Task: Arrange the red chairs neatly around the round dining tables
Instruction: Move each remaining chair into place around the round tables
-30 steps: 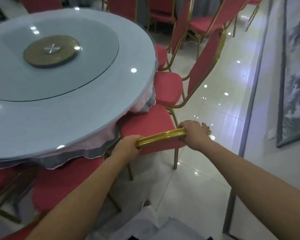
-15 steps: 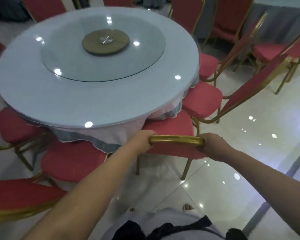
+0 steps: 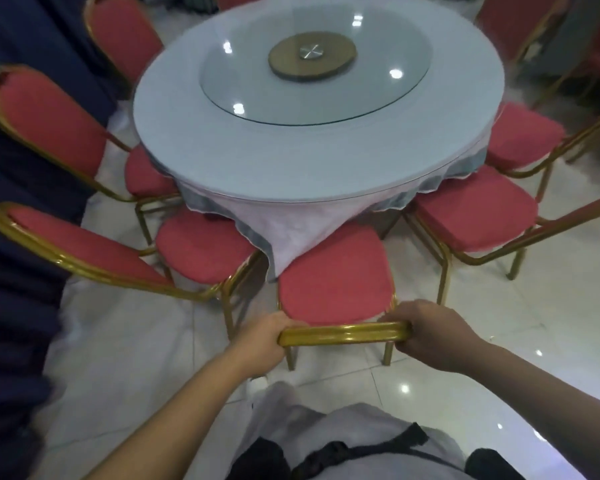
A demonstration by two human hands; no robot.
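Two hands are gripping one chair in the head view: the left hand [image 3: 260, 341] and the right hand [image 3: 426, 336] are each closing round an end of the gold top rail [image 3: 343, 334] of the held red chair [image 3: 333, 285], fingertips tucking under the rail and out of sight. Its backrest is showing edge-on only, padding hidden. Its seat is pointing at the round table [image 3: 291, 161], with the front edge lying under the hanging tablecloth [image 3: 284, 230]. Table legs are being hidden by that cloth. Two chairs on the left [image 3: 201, 247] [image 3: 49, 123] are standing with seats partly under the rim; a third chair [image 3: 122, 39], further round, is blurring at the frame's top. Two chairs on the right [image 3: 475, 216] [image 3: 523, 136] are running out of frame, backrests cut off. Dark blue fabric [image 3: 21, 168] is filling the left edge; what it belongs to cannot be told. More red chairs at top right are smearing too much to count. Seats are looking padded, rounded and cloth-covered; the frames are gold tube with a ribbed sheen. The tabletop is looking smooth and pale, carrying a round glass disc [image 3: 378, 88] on a brown circular hub [image 3: 311, 58] with a metal centre. The tablecloth is hanging pale pink with a grey scalloped border. Glossy white floor tiles [image 3: 499, 323] are reflecting ceiling lights. The person's pale shirt [image 3: 326, 427] and a black strap [image 3: 343, 452] are crossing the bottom edge.
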